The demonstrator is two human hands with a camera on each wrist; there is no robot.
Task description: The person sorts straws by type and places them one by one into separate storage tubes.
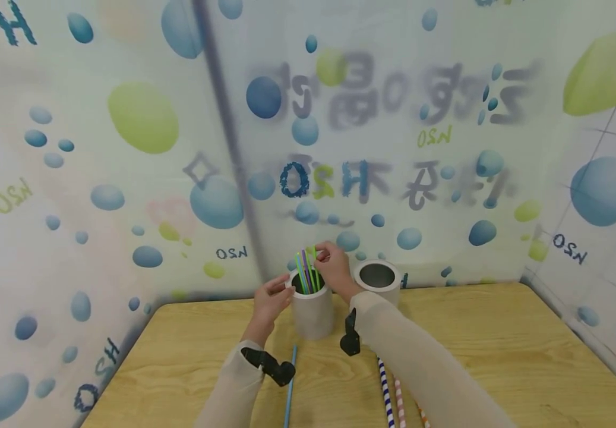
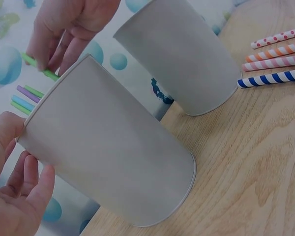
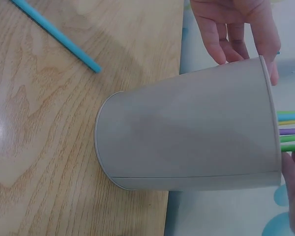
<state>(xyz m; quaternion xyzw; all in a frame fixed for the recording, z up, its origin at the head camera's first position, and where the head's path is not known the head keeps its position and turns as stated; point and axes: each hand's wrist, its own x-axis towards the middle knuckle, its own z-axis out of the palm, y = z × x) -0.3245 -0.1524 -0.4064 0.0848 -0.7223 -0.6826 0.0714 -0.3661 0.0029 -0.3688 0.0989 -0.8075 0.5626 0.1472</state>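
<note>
A light grey cylindrical cup (image 1: 312, 318) stands near the back of the table, with several plain straws (image 1: 305, 273) in green, blue, purple and yellow poking out of its mouth. My left hand (image 1: 268, 306) grips the cup's rim from the left, its thumb and a finger at the edge in the left wrist view. Over the same mouth, my right hand (image 1: 334, 267) pinches a green straw (image 2: 39, 66) whose lower end is hidden inside the cup. The right wrist view shows the straws (image 3: 291, 132) beyond the rim.
A second grey cup (image 2: 179, 56) stands just right of the first. One blue straw (image 1: 290, 386) lies on the wooden table (image 1: 190, 351) in front. Striped straws (image 1: 385, 392) and a red-dotted straw (image 2: 278, 38) lie at the right. A patterned curtain (image 1: 308, 232) hangs behind.
</note>
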